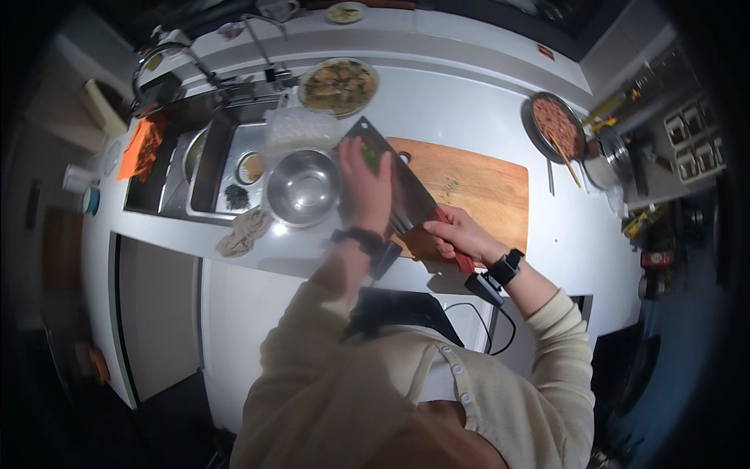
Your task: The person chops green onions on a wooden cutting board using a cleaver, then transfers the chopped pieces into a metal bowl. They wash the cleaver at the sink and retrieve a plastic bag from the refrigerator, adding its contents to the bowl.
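My right hand (460, 234) grips the red handle (464, 258) of a cleaver. Its broad dark blade (404, 176) points up and to the left, across the left end of a wooden cutting board (480, 182). Chopped green herbs (370, 155) lie on the blade near its far end. Over that end is my left hand (368, 187), slightly blurred, with thumb and fingers apart around the herbs; whether it touches them I cannot tell. Just left of this hand stands a stainless steel bowl (303, 187), which looks empty. A few green bits (451, 186) remain on the board.
A double sink (205, 170) with a faucet lies left, a crumpled cloth (243, 233) at its front edge. Clear plastic packaging (299, 132) sits behind the bowl, below a plate of food (338, 86). At right stands a pan of minced meat (556, 123) with chopsticks (565, 155).
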Action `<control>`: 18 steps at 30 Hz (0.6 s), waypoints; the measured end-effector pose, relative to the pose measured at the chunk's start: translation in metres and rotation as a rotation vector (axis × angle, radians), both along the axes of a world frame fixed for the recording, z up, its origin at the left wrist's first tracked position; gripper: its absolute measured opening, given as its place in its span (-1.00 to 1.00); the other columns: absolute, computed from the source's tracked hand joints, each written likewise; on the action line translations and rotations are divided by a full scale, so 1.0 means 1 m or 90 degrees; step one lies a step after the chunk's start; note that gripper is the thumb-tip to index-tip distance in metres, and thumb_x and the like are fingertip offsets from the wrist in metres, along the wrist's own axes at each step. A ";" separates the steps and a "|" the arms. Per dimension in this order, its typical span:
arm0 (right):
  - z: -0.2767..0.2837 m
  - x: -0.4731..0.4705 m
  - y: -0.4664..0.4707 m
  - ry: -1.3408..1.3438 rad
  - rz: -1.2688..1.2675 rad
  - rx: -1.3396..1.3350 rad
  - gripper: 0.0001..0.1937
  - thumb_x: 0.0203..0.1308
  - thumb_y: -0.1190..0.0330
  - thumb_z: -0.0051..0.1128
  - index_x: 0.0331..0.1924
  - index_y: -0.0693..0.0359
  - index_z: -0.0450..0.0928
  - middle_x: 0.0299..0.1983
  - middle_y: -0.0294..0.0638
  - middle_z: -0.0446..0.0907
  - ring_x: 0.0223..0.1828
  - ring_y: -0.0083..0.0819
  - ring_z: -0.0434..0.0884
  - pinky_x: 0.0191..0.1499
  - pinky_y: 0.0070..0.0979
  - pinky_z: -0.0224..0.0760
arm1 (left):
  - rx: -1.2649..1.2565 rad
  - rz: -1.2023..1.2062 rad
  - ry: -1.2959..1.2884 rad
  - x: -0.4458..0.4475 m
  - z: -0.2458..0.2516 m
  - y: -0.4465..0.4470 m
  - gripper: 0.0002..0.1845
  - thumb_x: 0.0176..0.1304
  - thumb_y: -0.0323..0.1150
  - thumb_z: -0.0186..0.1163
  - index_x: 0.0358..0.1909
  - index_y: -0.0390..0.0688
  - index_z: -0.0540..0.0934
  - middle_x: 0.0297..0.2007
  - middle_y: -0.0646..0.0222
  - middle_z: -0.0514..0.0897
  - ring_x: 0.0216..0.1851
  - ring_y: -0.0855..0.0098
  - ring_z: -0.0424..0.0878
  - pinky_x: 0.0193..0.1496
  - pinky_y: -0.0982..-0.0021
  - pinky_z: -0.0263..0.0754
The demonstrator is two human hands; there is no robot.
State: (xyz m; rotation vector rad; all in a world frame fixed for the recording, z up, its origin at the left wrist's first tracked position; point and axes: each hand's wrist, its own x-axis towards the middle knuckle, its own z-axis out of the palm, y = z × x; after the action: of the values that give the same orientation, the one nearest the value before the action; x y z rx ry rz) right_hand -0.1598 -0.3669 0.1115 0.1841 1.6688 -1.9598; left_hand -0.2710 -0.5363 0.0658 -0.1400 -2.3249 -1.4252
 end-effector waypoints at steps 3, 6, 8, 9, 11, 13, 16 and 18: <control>0.013 -0.043 -0.036 -0.007 0.073 -0.002 -0.78 0.40 0.38 0.03 -0.41 0.19 0.32 -0.66 -0.38 0.36 -0.72 -0.64 0.33 -0.65 -0.65 0.18 | 0.012 0.088 0.035 -0.017 0.003 -0.046 -0.48 0.33 -0.26 0.20 0.22 -0.29 0.32 0.28 -0.04 0.26 0.34 -0.03 0.22 0.38 0.12 0.17; 0.016 -0.069 -0.065 -0.013 0.132 0.029 -0.76 0.40 0.38 0.04 -0.43 0.19 0.31 -0.66 -0.38 0.36 -0.71 -0.64 0.33 -0.65 -0.65 0.19 | 0.004 0.148 0.012 -0.030 -0.005 -0.082 -0.52 0.33 -0.28 0.18 0.19 -0.30 0.36 0.30 -0.02 0.23 0.34 -0.03 0.22 0.38 0.12 0.16; 0.015 -0.078 -0.076 -0.015 0.159 0.049 -0.77 0.40 0.39 0.04 -0.41 0.19 0.31 -0.65 -0.38 0.36 -0.71 -0.64 0.33 -0.65 -0.65 0.19 | -0.028 0.192 0.003 -0.037 -0.016 -0.099 -0.52 0.36 -0.25 0.16 0.18 -0.32 0.34 0.25 -0.08 0.28 0.30 -0.05 0.25 0.35 0.11 0.19; 0.015 -0.079 -0.078 0.003 0.169 0.066 -0.78 0.40 0.39 0.03 -0.40 0.19 0.31 -0.65 -0.38 0.36 -0.71 -0.64 0.32 -0.65 -0.64 0.19 | -0.039 0.210 -0.028 -0.039 -0.022 -0.106 -0.52 0.37 -0.24 0.15 0.17 -0.33 0.33 0.22 -0.11 0.31 0.28 -0.06 0.27 0.33 0.11 0.20; 0.015 -0.081 -0.075 0.009 0.167 0.082 -0.79 0.40 0.39 0.03 -0.38 0.19 0.31 -0.65 -0.38 0.36 -0.70 -0.64 0.32 -0.64 -0.64 0.18 | -0.006 0.228 -0.057 -0.042 -0.035 -0.117 -0.55 0.35 -0.26 0.16 0.15 -0.32 0.38 0.21 -0.10 0.34 0.25 -0.07 0.32 0.32 0.12 0.23; 0.020 -0.078 -0.065 -0.019 0.143 0.074 -0.80 0.41 0.38 0.03 -0.36 0.18 0.30 -0.63 -0.38 0.37 -0.69 -0.65 0.32 -0.64 -0.64 0.18 | -0.008 0.213 -0.103 -0.041 -0.044 -0.127 -0.57 0.33 -0.26 0.17 0.12 -0.32 0.42 0.17 -0.09 0.39 0.22 -0.07 0.36 0.29 0.12 0.26; 0.030 -0.077 -0.046 0.007 0.135 0.140 -0.86 0.37 0.33 0.06 -0.25 0.21 0.41 -0.60 -0.38 0.41 -0.66 -0.65 0.38 -0.61 -0.64 0.23 | -0.134 0.147 -0.186 -0.043 -0.043 -0.143 -0.51 0.38 -0.11 0.14 0.09 -0.35 0.51 0.05 0.02 0.55 0.09 0.09 0.50 0.22 0.22 0.35; 0.035 -0.076 -0.042 0.027 0.121 0.167 -0.85 0.35 0.32 0.06 -0.20 0.23 0.46 -0.63 -0.39 0.41 -0.66 -0.66 0.39 -0.60 -0.64 0.24 | 0.225 0.051 -0.265 -0.045 -0.034 -0.156 -0.46 0.39 -0.03 0.10 0.13 -0.33 0.50 0.08 0.10 0.55 0.11 0.20 0.50 0.22 0.27 0.35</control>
State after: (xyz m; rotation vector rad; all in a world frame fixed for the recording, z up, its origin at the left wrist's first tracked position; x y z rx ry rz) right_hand -0.2359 -0.4085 0.1463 0.0766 1.8938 -1.6141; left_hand -0.3156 -0.6920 0.0313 0.3794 -2.2997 -1.9419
